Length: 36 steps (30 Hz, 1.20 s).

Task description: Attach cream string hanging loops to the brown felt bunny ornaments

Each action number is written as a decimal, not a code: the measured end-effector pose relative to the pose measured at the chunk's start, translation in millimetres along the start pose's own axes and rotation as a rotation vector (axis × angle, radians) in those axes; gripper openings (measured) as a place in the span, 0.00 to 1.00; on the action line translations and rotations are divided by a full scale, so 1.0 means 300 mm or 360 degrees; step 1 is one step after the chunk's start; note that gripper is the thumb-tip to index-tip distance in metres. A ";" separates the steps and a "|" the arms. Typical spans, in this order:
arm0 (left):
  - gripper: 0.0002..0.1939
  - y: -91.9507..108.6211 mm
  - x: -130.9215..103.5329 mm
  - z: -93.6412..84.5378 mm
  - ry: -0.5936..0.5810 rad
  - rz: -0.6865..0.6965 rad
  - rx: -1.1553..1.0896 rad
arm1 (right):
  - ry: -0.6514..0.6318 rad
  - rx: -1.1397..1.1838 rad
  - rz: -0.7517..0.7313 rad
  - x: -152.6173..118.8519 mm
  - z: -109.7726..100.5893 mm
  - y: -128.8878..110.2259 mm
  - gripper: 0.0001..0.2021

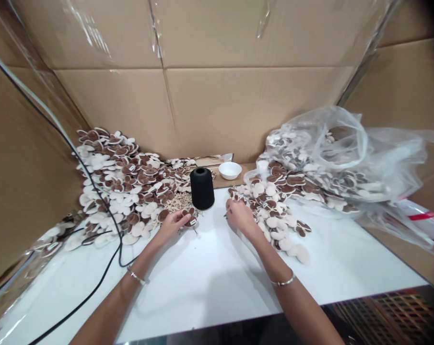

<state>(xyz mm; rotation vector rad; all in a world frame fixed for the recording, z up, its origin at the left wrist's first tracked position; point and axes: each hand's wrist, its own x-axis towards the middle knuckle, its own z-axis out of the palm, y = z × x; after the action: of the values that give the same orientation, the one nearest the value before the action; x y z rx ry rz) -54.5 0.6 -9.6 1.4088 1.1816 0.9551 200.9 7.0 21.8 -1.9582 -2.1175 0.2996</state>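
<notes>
My left hand (172, 224) pinches a small brown felt piece (190, 221), rounded with ear-like lobes and a little white label. Thin dark ends hang below it. Across from it, my right hand (240, 215) has its fingers curled together at the left edge of a pile of brown and white felt pieces (274, 223). Something small and dark shows at its fingertips, too small to name. A cone of black thread (202, 189) stands upright between and just beyond my hands. Short beige cord pieces (181, 202) lie in a heap behind my left hand.
A large heap of similar felt pieces (125, 170) fills the back left. At the back right, a clear plastic bag (378, 158) holds more. A white bowl (230, 170) sits behind the thread cone. Black cable (109, 266) crosses the white table (188, 297). Cardboard walls (260, 105) surround it.
</notes>
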 end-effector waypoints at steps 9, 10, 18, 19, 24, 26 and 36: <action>0.20 -0.005 0.004 0.001 0.0065 0.0043 -0.0001 | -0.0083 -0.0409 -0.0095 0.009 0.046 0.047 0.22; 0.20 -0.005 0.003 0.001 0.0062 0.0064 0.0019 | -0.0092 -0.0387 -0.0107 0.013 0.047 0.049 0.23; 0.14 -0.002 -0.007 -0.001 0.0003 0.0373 0.0638 | -0.0137 0.0039 -0.0320 0.034 0.030 0.052 0.13; 0.13 -0.002 -0.007 -0.001 -0.0013 0.0414 0.0679 | -0.0150 0.0166 -0.0380 0.035 0.029 0.046 0.13; 0.12 -0.006 -0.005 -0.001 -0.0068 0.0569 0.0827 | -0.0290 0.0832 -0.0474 0.037 0.064 -0.003 0.13; 0.11 -0.011 -0.006 -0.004 -0.0050 0.0642 0.0955 | -0.0337 0.0917 -0.0453 0.038 0.089 -0.026 0.11; 0.12 -0.039 0.001 -0.009 -0.0044 0.0834 0.1243 | -0.0419 0.1056 -0.0527 0.071 0.165 -0.098 0.15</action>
<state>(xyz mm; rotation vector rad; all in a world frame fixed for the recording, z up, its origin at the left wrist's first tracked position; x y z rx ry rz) -59.0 1.4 -20.7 2.4327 1.2482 0.8365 156.0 26.5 -15.1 -1.2241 -2.0675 1.0762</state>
